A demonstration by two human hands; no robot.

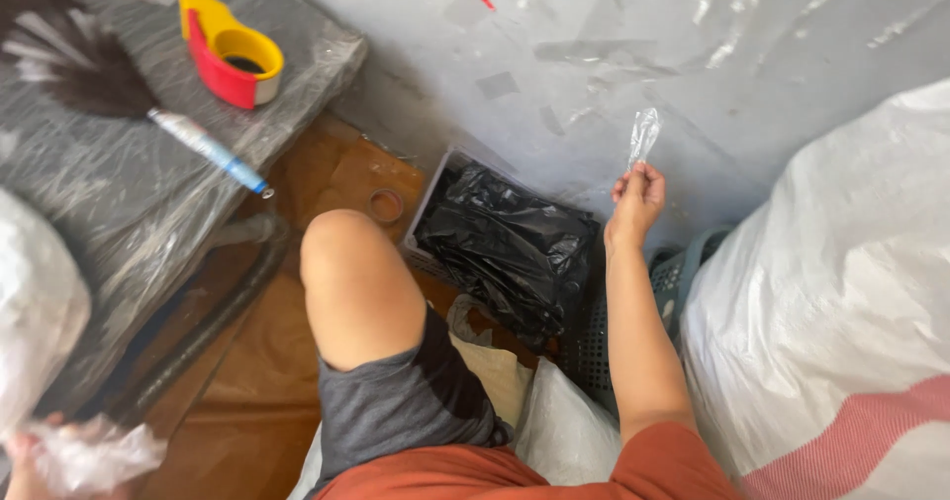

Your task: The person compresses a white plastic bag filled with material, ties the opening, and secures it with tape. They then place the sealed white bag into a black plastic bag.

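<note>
My right hand [636, 201] is stretched out over a bin lined with a black plastic bag [510, 248] and pinches a small crumpled piece of clear plastic film [643, 136] between its fingertips. My left hand [25, 455] shows only at the bottom left corner, closed on a bunched clear plastic bag [94, 453]. My bare knee [351, 272] is raised between the two hands.
A plastic-wrapped grey table [148, 193] at left carries a red and yellow tape dispenser [230, 50] and a dark feather duster [94, 74]. A large white woven sack [841, 292] fills the right side. A grey basket [673, 282] stands beside the bin. Brown cardboard covers the floor.
</note>
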